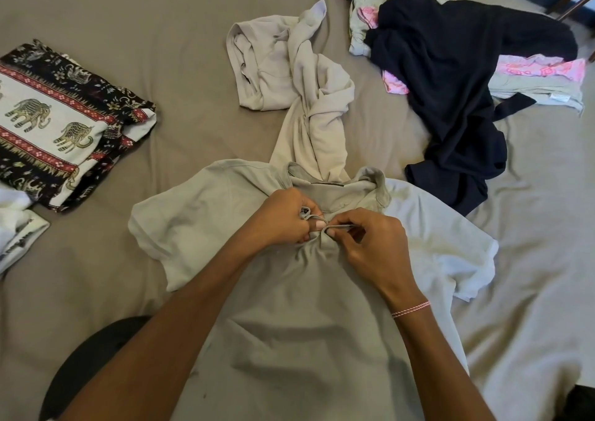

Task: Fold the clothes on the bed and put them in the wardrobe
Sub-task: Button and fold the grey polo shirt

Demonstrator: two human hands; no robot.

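Note:
A pale grey polo shirt [199, 214] lies spread front-up on the bed, collar away from me. My left hand [280, 217] pinches the left edge of its button placket just below the collar. My right hand [370, 243] pinches the right edge of the same placket, fingers curled. Both hands meet at the shirt's chest opening. Beyond the collar lies a crumpled beige garment [299, 82], one end tucked under the polo's collar.
A folded elephant-print cloth [58, 124] sits at the left, with a white garment [16, 227] below it. A dark navy garment [457, 76] lies over pink and light green clothes [541, 69] at the upper right. The taupe bedsheet [128, 18] covers the bed.

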